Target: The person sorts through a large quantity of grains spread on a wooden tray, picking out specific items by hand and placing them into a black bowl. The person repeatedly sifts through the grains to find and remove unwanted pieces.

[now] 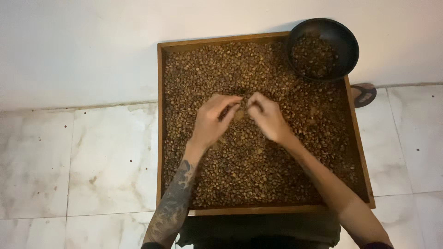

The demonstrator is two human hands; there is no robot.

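While both forearms are reaching over the near rim of the wooden tray (160, 138), the left hand (213, 121) and right hand (268, 119) are meeting at its middle, fingers curled and pinching among the brown beans (249, 170); whether either is gripping a bean cannot be told. Farther off, a black bowl (344, 39) is sitting on the far right corner, partly filled, so picking-over appears underway, calling for a fine pinch.

A black bowl (344, 44) partly filled with beans sits at the upper right. A sandal (364, 94) lies on the pale marble-tile floor (92, 161) at right, beneath the white wall (78, 50).
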